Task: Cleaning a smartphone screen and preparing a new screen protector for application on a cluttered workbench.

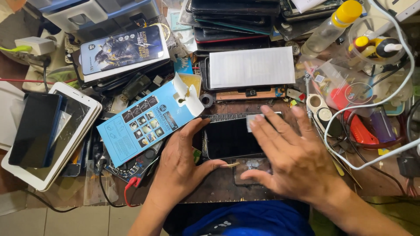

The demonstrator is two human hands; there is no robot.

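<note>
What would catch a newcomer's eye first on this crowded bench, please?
First, the two hands at bottom centre: the left hand steadies the edge of a dark phone while the right hand lies over its right side, fingers on a small pale wipe. Left of them lies a light-blue box with its flap open, and at the far left a white tablet with a cracked screen.

both hands, left (181, 164) and right (293, 159), spread flat with fingers extended.
</note>
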